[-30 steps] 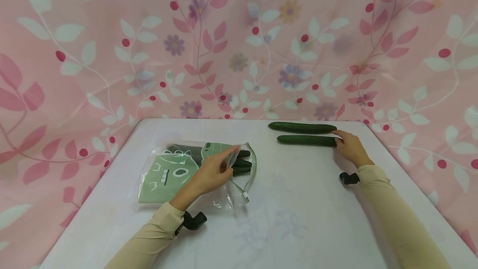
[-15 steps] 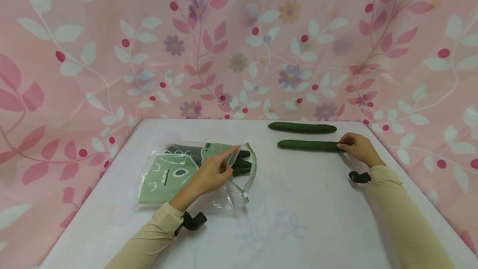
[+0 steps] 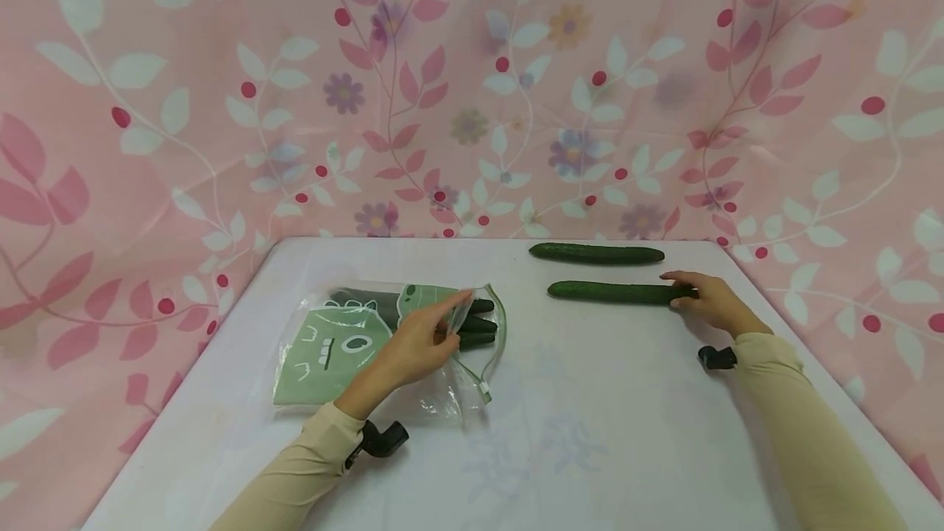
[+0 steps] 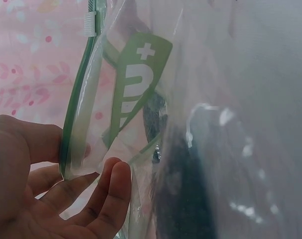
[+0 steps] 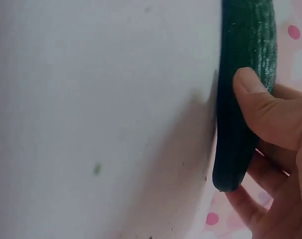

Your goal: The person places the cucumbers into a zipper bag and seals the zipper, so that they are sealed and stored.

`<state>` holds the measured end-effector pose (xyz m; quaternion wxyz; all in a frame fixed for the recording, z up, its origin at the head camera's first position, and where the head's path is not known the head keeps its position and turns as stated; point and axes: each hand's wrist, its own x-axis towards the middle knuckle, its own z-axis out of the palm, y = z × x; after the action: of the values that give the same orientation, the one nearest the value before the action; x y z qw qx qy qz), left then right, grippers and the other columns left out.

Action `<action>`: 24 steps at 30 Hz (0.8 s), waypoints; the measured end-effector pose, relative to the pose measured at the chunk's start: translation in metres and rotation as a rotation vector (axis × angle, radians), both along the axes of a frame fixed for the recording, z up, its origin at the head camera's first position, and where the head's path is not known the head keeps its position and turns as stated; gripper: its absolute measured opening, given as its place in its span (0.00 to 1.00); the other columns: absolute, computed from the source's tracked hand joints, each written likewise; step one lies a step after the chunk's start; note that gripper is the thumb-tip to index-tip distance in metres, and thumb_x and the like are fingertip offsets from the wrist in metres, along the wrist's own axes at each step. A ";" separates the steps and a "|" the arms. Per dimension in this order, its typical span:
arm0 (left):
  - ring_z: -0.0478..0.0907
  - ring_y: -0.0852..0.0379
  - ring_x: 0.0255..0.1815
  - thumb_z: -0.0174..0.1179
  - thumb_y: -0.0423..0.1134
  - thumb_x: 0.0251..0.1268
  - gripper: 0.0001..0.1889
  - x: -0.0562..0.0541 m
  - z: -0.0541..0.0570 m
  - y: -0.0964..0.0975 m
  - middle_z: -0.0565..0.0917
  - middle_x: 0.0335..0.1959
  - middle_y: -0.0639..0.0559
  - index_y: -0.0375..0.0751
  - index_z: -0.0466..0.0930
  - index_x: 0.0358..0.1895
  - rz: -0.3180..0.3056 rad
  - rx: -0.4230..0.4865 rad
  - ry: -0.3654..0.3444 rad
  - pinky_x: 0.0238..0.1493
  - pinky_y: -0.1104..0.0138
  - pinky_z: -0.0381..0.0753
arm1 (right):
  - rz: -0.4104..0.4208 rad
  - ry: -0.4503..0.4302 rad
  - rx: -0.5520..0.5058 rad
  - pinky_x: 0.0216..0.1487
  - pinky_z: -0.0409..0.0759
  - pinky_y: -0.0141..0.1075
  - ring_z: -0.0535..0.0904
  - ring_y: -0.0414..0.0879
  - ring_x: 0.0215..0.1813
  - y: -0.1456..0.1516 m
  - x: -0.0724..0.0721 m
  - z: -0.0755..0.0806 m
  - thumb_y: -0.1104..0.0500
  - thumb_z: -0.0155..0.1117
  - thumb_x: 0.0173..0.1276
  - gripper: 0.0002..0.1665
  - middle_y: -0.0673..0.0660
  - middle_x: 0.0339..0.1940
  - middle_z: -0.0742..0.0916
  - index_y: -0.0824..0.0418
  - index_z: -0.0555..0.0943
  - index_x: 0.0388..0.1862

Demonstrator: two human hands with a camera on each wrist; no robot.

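Observation:
A clear zip bag (image 3: 310,379) with a green cartoon print lies on the left of the table, the ends of several cucumbers (image 3: 481,324) showing at its mouth. My left hand (image 3: 419,344) holds the bag's film beside the opening; in the left wrist view, its fingers (image 4: 122,184) and thumb are at the bag's green-edged lip (image 4: 71,119). On the right, a loose cucumber (image 3: 608,292) lies crosswise, and my right hand (image 3: 711,301) grips its right end. The right wrist view has the thumb across the cucumber (image 5: 248,40), other fingers behind it.
A second loose cucumber (image 3: 597,253) lies just behind the gripped one, near the table's back edge. White table (image 3: 590,433) surface stretches between bag and cucumbers. A pink floral curtain (image 3: 472,88) hangs behind.
My right hand has drawn the front cucumber slightly toward me, away from the rear one, and shifted right and down to its end. Left hand and bag stay put.

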<state>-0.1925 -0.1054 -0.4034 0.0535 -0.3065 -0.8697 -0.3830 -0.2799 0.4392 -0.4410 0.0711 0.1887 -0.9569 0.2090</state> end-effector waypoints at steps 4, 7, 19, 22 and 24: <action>0.74 0.63 0.27 0.58 0.29 0.61 0.36 0.001 0.001 0.000 0.81 0.60 0.55 0.49 0.65 0.76 0.004 0.000 -0.003 0.29 0.68 0.75 | 0.072 0.058 0.077 0.55 0.73 0.60 0.80 0.63 0.52 0.000 0.002 0.000 0.66 0.70 0.62 0.23 0.65 0.48 0.86 0.68 0.82 0.57; 0.73 0.64 0.26 0.58 0.30 0.61 0.36 0.001 0.001 0.001 0.84 0.53 0.56 0.50 0.65 0.76 0.009 0.002 -0.006 0.29 0.68 0.75 | 0.084 0.076 0.088 0.56 0.74 0.60 0.81 0.63 0.52 -0.001 0.005 0.001 0.66 0.69 0.63 0.22 0.66 0.49 0.87 0.69 0.82 0.56; 0.73 0.62 0.25 0.58 0.29 0.61 0.36 0.000 0.003 0.000 0.83 0.33 0.53 0.49 0.65 0.76 0.013 -0.003 -0.010 0.29 0.67 0.75 | 0.039 0.132 0.089 0.56 0.75 0.62 0.82 0.68 0.54 -0.012 0.025 0.001 0.67 0.69 0.63 0.22 0.70 0.51 0.86 0.69 0.82 0.57; 0.73 0.62 0.25 0.58 0.29 0.61 0.36 -0.001 0.002 0.001 0.83 0.33 0.53 0.48 0.65 0.76 0.011 -0.002 -0.010 0.29 0.68 0.75 | 0.030 0.119 0.088 0.56 0.75 0.62 0.82 0.67 0.54 -0.016 0.030 0.002 0.67 0.68 0.63 0.22 0.70 0.52 0.86 0.69 0.82 0.57; 0.73 0.62 0.25 0.58 0.29 0.61 0.36 -0.001 0.002 0.001 0.84 0.36 0.51 0.48 0.65 0.76 0.005 0.000 -0.013 0.29 0.68 0.75 | 0.025 0.112 0.088 0.55 0.76 0.62 0.82 0.67 0.53 -0.020 0.033 0.004 0.67 0.67 0.63 0.22 0.71 0.52 0.86 0.69 0.82 0.58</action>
<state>-0.1933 -0.1043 -0.4016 0.0491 -0.3017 -0.8708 -0.3849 -0.2471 0.4196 -0.4372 0.1136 0.2149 -0.9572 0.1568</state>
